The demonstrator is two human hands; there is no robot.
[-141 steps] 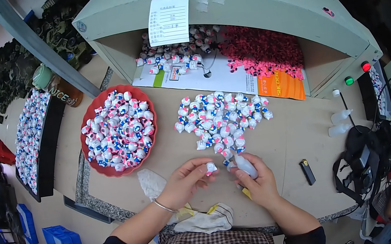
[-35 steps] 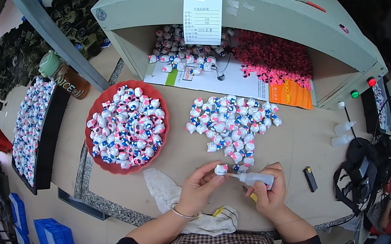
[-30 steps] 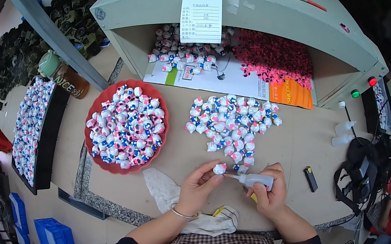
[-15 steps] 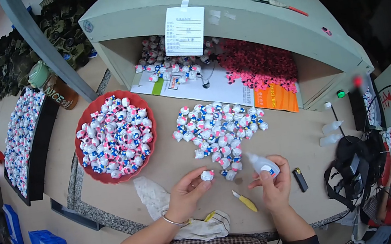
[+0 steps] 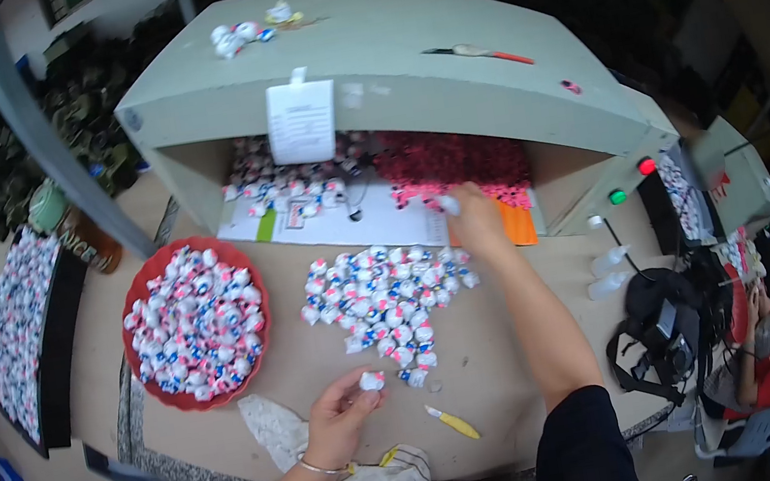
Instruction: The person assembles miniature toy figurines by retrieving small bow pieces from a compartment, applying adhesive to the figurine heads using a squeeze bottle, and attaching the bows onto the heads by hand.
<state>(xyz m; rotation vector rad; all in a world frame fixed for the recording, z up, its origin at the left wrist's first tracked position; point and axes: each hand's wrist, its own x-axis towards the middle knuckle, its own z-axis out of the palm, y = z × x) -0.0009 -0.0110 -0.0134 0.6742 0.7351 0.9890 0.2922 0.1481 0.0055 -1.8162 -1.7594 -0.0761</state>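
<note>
Between the fingertips of my left hand (image 5: 340, 418) is a small white figurine (image 5: 371, 380) with pink on it. My right hand (image 5: 478, 217) reaches to the shelf opening, beside the heap of small pink pieces (image 5: 462, 154). It still grips the white squeeze bottle (image 5: 447, 204), mostly covered by the fingers and blurred. A cluster of white, pink and blue figurines (image 5: 383, 295) lies on the table in front of my hands. The yellow-handled knife (image 5: 454, 422) rests to the right of my left hand.
A red scalloped bowl (image 5: 137, 367) full of figurines stands at left, beside a black tray (image 5: 52, 400). White cloth gloves (image 5: 381, 477) lie near my left wrist. The grey shelf box (image 5: 356, 46) spans the back. Bottles (image 5: 609, 285) and a black strapped item (image 5: 664, 338) sit at right.
My right hand has moved forward with the squeeze bottle, from above the table to the pink pieces in the shelf. My left hand keeps its figurine. The camera view has shifted.
</note>
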